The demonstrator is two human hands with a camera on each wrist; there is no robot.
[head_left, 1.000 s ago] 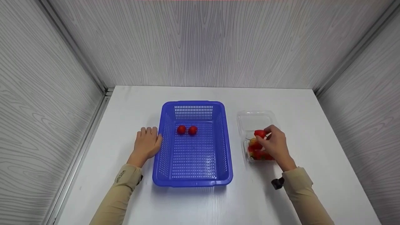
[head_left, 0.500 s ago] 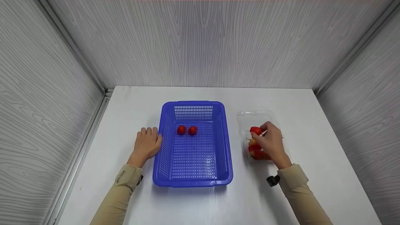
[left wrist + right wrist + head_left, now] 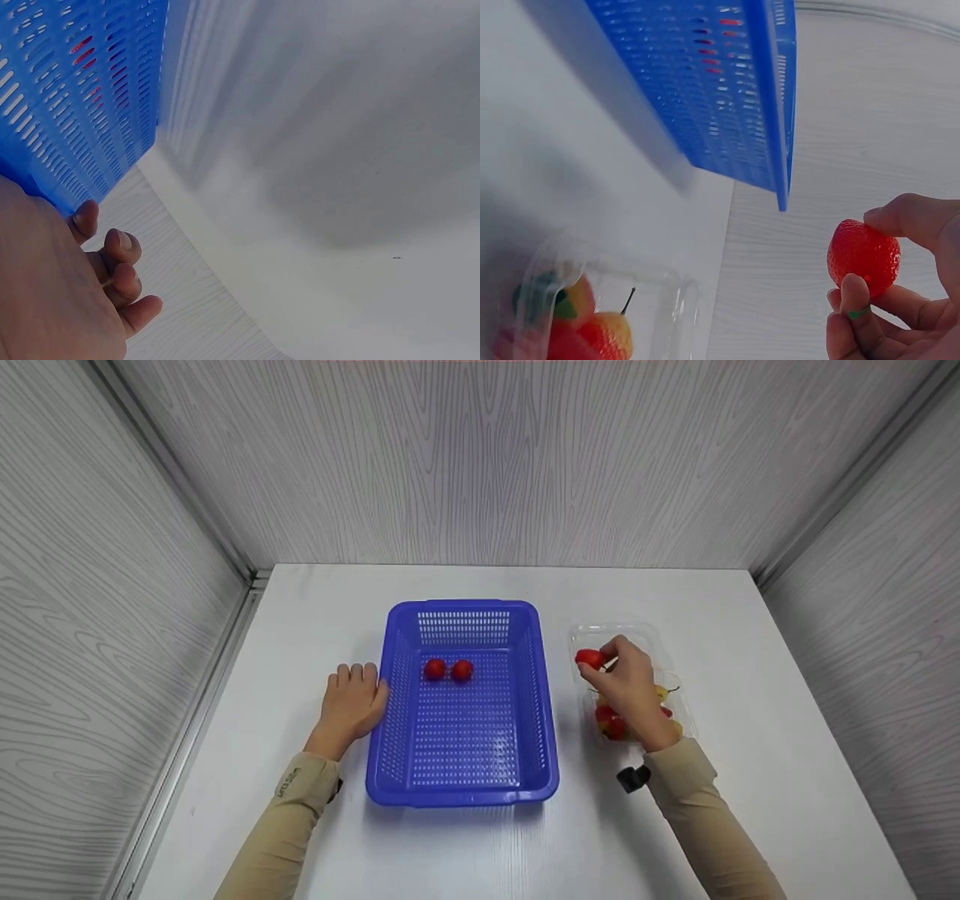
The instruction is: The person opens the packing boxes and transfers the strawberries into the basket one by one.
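A red strawberry is pinched between the thumb and fingertips of the right hand, lifted above the left edge of the clear plastic punnet, between it and the blue basket. Two strawberries already lie side by side on the basket's perforated floor, toward its far end; several more red and yellowish fruits remain in the punnet, so the transfer looks barely begun. The left hand rests flat on the white desk, fingers relaxed, touching the basket's left wall. Small print on the left sleeve is too small to read.
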